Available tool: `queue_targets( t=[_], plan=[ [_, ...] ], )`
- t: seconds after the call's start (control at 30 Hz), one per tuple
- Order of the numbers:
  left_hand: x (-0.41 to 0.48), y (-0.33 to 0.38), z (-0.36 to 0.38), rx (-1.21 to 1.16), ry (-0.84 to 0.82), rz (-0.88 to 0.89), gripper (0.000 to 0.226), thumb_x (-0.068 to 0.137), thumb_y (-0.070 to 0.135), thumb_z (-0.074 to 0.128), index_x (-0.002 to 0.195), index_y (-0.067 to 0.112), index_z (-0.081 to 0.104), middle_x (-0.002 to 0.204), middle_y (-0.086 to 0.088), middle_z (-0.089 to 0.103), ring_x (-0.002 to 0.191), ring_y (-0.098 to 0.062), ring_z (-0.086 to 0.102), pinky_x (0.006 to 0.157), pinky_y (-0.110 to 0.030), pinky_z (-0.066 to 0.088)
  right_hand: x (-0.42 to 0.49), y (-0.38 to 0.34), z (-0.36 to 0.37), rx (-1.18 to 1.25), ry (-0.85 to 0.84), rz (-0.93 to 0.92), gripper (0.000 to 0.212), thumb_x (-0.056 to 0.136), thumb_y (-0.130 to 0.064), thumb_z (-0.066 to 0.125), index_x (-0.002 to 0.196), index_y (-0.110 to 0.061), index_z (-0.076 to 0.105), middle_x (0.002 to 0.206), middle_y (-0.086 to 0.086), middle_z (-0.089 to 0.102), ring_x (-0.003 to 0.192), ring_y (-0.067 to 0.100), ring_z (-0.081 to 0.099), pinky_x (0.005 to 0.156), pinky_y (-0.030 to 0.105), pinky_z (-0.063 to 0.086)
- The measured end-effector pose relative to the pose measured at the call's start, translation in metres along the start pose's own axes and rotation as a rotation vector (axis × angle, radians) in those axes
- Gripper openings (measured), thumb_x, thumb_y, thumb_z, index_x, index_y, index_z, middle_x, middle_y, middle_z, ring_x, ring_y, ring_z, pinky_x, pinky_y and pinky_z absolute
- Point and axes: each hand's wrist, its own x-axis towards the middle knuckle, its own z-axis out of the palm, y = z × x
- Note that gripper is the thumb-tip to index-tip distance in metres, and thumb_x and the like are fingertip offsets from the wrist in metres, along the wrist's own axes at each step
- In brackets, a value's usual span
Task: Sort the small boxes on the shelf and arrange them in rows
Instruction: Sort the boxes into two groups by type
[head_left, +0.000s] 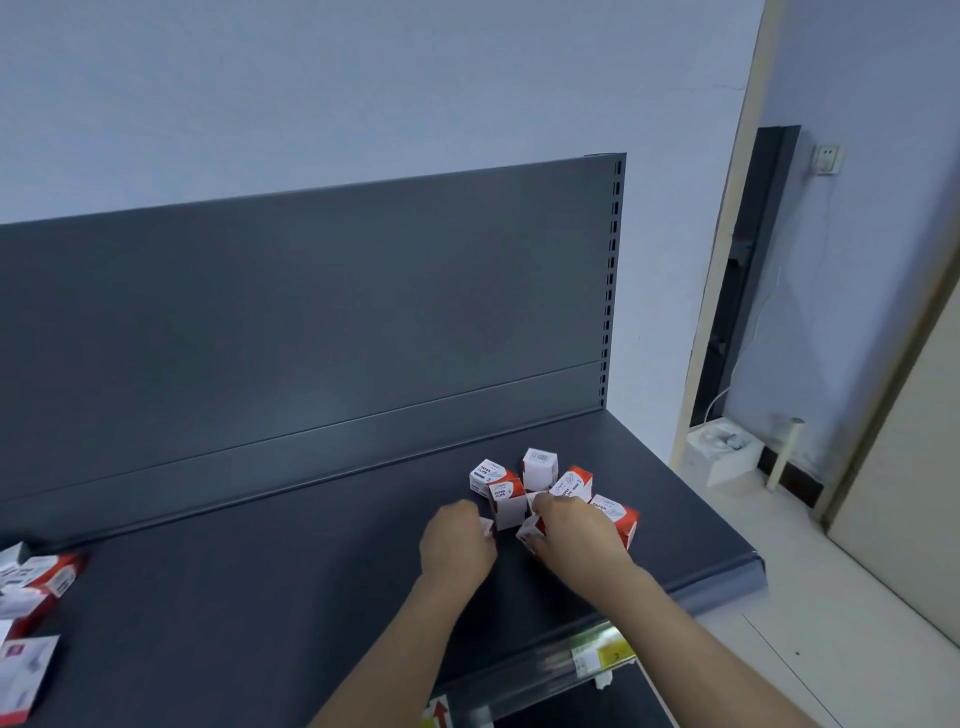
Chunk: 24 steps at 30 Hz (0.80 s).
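Note:
Several small white-and-red paper-clip boxes (540, 469) lie jumbled on the right part of the dark grey shelf (260, 597). My left hand (457, 543) is curled over a small box (487, 527) at the cluster's left edge; only a sliver of that box shows. My right hand (574, 535) grips another small box (531, 530) at the cluster's near side, fingers wrapped over it. One box (506, 501) stands upright between my two hands. A further box (618, 514) sits just right of my right hand.
More white-and-red boxes (31, 587) lie piled at the shelf's far left edge. The shelf's back panel (311, 322) rises behind. A price rail (587, 660) runs along the front edge. A doorway, a white box on the floor (722, 452) and a door stand to the right.

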Motion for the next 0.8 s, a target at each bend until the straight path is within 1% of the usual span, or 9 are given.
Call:
queue_targets(
  t=[0.17, 0.27, 0.4, 0.47, 0.53, 0.6, 0.67, 0.73, 0.8],
  plan=[
    [-0.004, 0.005, -0.002, 0.021, -0.048, 0.05, 0.029, 0.084, 0.025, 0.063, 0.104, 0.006, 0.057, 0.111, -0.009, 0.06, 0.102, -0.024, 0.058, 0.069, -0.028, 0.039, -0.001, -0.005, -0.004, -0.221, -0.098, 0.004, 0.028, 0.094, -0.017, 0.05, 0.121, -0.01, 0.053, 0.124, 0.011, 0.058, 0.111, 0.028, 0.058, 0.088, 0.035, 0.049],
    [-0.007, 0.003, -0.006, 0.003, -0.061, 0.075, 0.03, 0.083, 0.027, 0.062, 0.101, 0.004, 0.059, 0.109, -0.011, 0.061, 0.101, -0.025, 0.058, 0.068, -0.029, 0.038, -0.002, -0.011, -0.005, -0.238, -0.108, 0.007, 0.029, 0.093, -0.012, 0.049, 0.122, -0.012, 0.053, 0.124, 0.01, 0.058, 0.112, 0.027, 0.058, 0.089, 0.035, 0.05],
    [-0.016, -0.008, -0.023, -0.001, 0.106, 0.119, 0.029, 0.092, 0.031, 0.052, 0.102, 0.004, 0.058, 0.11, -0.012, 0.061, 0.103, -0.026, 0.057, 0.077, -0.031, 0.042, 0.001, -0.032, -0.015, -0.133, 0.066, -0.077, 0.026, 0.095, -0.022, 0.045, 0.118, -0.011, 0.053, 0.117, 0.008, 0.059, 0.108, 0.024, 0.058, 0.081, 0.031, 0.048],
    [-0.02, -0.02, -0.033, 0.005, 0.264, 0.167, 0.034, 0.094, 0.033, 0.049, 0.111, 0.005, 0.056, 0.117, -0.012, 0.059, 0.112, -0.027, 0.054, 0.093, -0.034, 0.041, 0.004, -0.047, -0.019, -0.086, 0.163, -0.167, 0.038, 0.097, -0.036, 0.041, 0.125, -0.012, 0.047, 0.127, 0.005, 0.054, 0.118, 0.021, 0.05, 0.089, 0.029, 0.043],
    [-0.024, -0.032, -0.046, 0.054, 0.414, 0.186, 0.047, 0.096, 0.032, 0.043, 0.133, 0.002, 0.046, 0.138, -0.014, 0.049, 0.131, -0.027, 0.042, 0.114, -0.038, 0.025, 0.007, -0.063, -0.021, -0.055, 0.233, -0.245, 0.053, 0.097, -0.042, 0.038, 0.139, -0.01, 0.035, 0.141, 0.005, 0.045, 0.13, 0.019, 0.041, 0.103, 0.028, 0.036],
    [-0.031, -0.047, -0.066, 0.099, 0.464, 0.161, 0.055, 0.099, 0.032, 0.035, 0.143, 0.0, 0.03, 0.151, -0.015, 0.032, 0.142, -0.025, 0.025, 0.119, -0.037, 0.007, 0.009, -0.08, -0.021, 0.009, 0.33, -0.307, 0.06, 0.095, -0.036, 0.047, 0.142, -0.003, 0.032, 0.142, 0.014, 0.045, 0.132, 0.026, 0.042, 0.107, 0.035, 0.036],
    [-0.039, -0.064, -0.082, 0.122, 0.525, 0.119, 0.057, 0.1, 0.033, 0.031, 0.146, -0.001, 0.023, 0.154, -0.016, 0.023, 0.145, -0.025, 0.016, 0.118, -0.037, -0.001, 0.016, -0.095, -0.017, 0.099, 0.452, -0.367, 0.058, 0.088, -0.023, 0.06, 0.134, 0.008, 0.041, 0.129, 0.027, 0.054, 0.123, 0.038, 0.051, 0.101, 0.047, 0.045],
    [-0.046, -0.085, -0.093, 0.174, 0.584, 0.062, 0.059, 0.098, 0.036, 0.027, 0.144, -0.001, 0.028, 0.153, -0.016, 0.027, 0.144, -0.024, 0.022, 0.118, -0.037, 0.005, 0.02, -0.113, -0.014, 0.147, 0.51, -0.38, 0.055, 0.089, -0.021, 0.06, 0.129, 0.012, 0.044, 0.125, 0.032, 0.055, 0.12, 0.043, 0.053, 0.098, 0.051, 0.045],
    [-0.056, -0.11, -0.106, 0.217, 0.591, -0.018, 0.065, 0.092, 0.041, 0.021, 0.139, 0.0, 0.04, 0.148, -0.015, 0.039, 0.139, -0.024, 0.034, 0.116, -0.038, 0.018, 0.021, -0.139, -0.011, 0.166, 0.505, -0.421, 0.057, 0.094, -0.031, 0.046, 0.129, 0.013, 0.044, 0.128, 0.031, 0.053, 0.121, 0.043, 0.052, 0.099, 0.051, 0.043]
  ],
)
